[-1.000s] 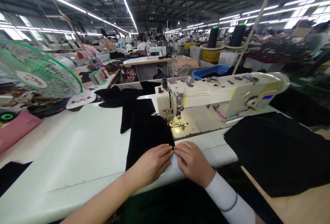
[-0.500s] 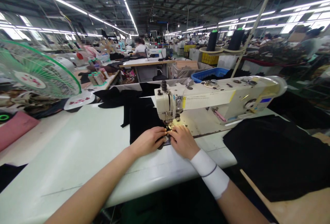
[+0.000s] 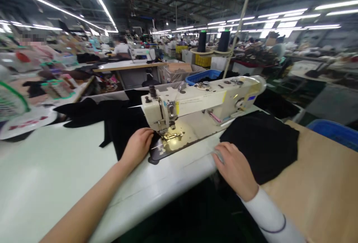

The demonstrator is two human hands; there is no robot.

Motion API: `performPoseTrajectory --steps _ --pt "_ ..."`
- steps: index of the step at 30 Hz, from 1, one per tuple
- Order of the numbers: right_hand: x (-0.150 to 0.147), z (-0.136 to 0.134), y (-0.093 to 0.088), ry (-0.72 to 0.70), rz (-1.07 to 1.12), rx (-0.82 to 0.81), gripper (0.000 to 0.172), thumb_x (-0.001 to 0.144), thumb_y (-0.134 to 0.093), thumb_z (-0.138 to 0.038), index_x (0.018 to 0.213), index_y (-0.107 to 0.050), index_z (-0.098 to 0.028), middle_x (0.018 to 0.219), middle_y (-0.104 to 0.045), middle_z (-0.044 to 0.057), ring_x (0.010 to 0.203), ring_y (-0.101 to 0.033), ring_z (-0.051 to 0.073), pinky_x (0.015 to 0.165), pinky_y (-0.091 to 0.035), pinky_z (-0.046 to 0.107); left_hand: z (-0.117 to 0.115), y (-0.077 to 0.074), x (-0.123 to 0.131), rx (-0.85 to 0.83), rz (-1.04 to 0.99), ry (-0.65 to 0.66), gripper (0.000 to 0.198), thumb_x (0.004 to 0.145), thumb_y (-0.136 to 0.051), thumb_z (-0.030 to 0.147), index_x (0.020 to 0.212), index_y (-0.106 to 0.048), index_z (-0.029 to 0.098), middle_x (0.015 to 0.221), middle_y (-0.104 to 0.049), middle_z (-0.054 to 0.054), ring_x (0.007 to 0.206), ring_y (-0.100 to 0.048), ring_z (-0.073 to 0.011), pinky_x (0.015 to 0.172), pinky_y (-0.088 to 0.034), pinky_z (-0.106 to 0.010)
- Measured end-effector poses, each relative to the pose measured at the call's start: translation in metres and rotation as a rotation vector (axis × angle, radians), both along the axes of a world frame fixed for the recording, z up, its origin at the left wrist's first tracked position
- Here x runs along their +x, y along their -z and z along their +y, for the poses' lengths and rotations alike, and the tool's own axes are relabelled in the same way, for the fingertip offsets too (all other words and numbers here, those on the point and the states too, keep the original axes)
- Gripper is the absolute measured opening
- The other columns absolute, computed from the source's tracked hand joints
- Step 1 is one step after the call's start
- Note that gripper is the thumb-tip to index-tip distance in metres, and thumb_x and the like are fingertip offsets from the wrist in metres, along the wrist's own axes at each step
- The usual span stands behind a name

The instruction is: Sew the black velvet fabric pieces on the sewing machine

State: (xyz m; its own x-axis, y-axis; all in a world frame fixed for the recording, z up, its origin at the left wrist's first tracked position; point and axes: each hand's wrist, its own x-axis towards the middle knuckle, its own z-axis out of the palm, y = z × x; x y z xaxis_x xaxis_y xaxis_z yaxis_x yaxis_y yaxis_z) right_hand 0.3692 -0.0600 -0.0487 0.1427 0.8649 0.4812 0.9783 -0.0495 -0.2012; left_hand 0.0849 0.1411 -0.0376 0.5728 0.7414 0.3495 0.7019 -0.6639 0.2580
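Note:
A pale sewing machine [image 3: 195, 99] stands on the white table, its lit needle plate [image 3: 175, 135] bare of cloth at the front. My left hand [image 3: 137, 147] is just left of the needle area, fingers bent together over the right edge of a black fabric piece [image 3: 113, 123]; the fingertips are partly hidden. My right hand [image 3: 236, 168], with a white wrist band [image 3: 265, 209], is at the table's front edge, beside another black fabric piece [image 3: 263, 144]. Its fingers are curled, and a small greyish thing shows blurred between thumb and fingers.
Two black thread cones [image 3: 201, 41] stand behind the machine near a slanted pole [image 3: 240, 23]. A blue basket [image 3: 203, 77] is farther back. At left are a green fan [image 3: 12, 99] and several thread spools [image 3: 57, 89]. A wooden board [image 3: 316, 176] lies at right. People work in the background.
My right hand has left the needle area and moved right to the table edge near the black fabric. My left hand stays near the needle, slightly withdrawn. The view has turned right.

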Motion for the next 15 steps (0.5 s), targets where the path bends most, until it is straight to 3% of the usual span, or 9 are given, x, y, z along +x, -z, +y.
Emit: performPoseTrajectory --steps 3,7,12,15 --pt "0.046 -0.03 -0.002 0.179 -0.091 -0.086 0.021 0.091 -0.057 -0.029 0.103 -0.065 -0.014 0.104 -0.063 0.013 0.094 -0.059 0.028 0.083 -0.05 0.043 0.019 0.01 0.006 -0.08 0.098 -0.113 0.046 0.092 -0.038 0.044 0.118 -0.061 0.014 0.132 -0.057 -0.017 0.124 -0.051 -0.0349 0.107 -0.039 -0.054" --pt "0.078 -0.055 0.012 0.098 -0.075 -0.235 0.034 0.081 -0.07 -0.033 0.109 -0.063 -0.014 0.112 -0.062 0.014 0.1 -0.06 0.03 0.087 -0.053 0.044 0.035 0.015 0.001 -0.157 0.25 -0.211 0.059 0.089 -0.041 0.056 0.132 -0.053 0.016 0.147 -0.045 -0.017 0.14 -0.028 -0.0461 0.107 -0.024 -0.073" --pt "0.083 -0.063 0.021 0.006 0.033 -0.253 0.015 0.089 -0.059 -0.032 0.094 -0.064 -0.019 0.103 -0.065 0.011 0.096 -0.063 0.026 0.087 -0.054 0.043 0.061 0.003 -0.042 -0.144 0.243 -0.222 0.073 0.092 -0.036 0.063 0.141 -0.043 0.009 0.153 -0.036 -0.017 0.142 -0.026 -0.0454 0.108 -0.023 -0.071" --pt "0.091 -0.074 0.015 -0.036 0.141 -0.276 0.019 0.089 -0.057 -0.035 0.091 -0.067 -0.019 0.105 -0.067 0.011 0.1 -0.064 0.026 0.092 -0.054 0.043 0.067 -0.001 -0.065 -0.098 0.228 -0.225 0.08 0.09 -0.034 0.068 0.138 -0.046 0.005 0.149 -0.041 -0.018 0.14 -0.031 -0.0436 0.109 -0.024 -0.069"
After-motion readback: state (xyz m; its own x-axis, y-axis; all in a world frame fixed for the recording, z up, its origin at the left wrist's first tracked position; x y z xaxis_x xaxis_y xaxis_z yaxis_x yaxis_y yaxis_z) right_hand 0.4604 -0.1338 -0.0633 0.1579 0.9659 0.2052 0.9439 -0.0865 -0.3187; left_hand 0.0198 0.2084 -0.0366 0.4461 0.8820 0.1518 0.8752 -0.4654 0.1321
